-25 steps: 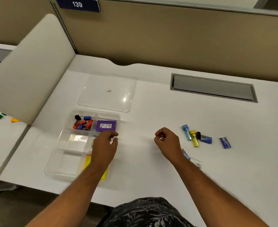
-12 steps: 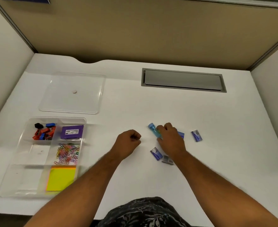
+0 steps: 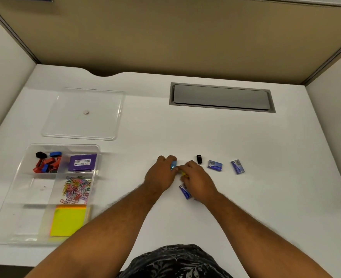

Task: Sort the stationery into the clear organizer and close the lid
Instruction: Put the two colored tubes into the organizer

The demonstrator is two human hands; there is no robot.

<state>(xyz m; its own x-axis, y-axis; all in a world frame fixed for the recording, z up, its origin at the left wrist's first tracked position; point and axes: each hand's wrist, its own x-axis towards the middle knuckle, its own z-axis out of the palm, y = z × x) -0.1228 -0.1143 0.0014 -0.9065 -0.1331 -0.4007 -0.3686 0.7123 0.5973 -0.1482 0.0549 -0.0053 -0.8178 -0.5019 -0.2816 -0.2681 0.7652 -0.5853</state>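
The clear organizer (image 3: 99, 149) sits open at the left with small clips (image 3: 47, 162), a purple box (image 3: 82, 163), coloured paper clips (image 3: 75, 189) and yellow sticky notes (image 3: 68, 220) in its compartments. Its clear lid (image 3: 107, 125) lies flat behind it. At the desk's middle my left hand (image 3: 160, 174) curls around a small blue tube (image 3: 173, 164). My right hand (image 3: 198, 180) touches it fingertip to fingertip and pinches a yellow tube (image 3: 183, 173), mostly hidden. A blue packet (image 3: 185, 192) lies partly under my right wrist.
To the right of my hands lie a small black item (image 3: 199, 159) and two more blue packets (image 3: 215, 165) (image 3: 237, 167). A grey cable hatch (image 3: 221, 97) is set into the desk at the back. Partition walls stand on three sides.
My view swung right from the organizer. My left hand left the organizer, crossed to the loose items and took the blue tube. My right hand shifted onto the yellow tube.
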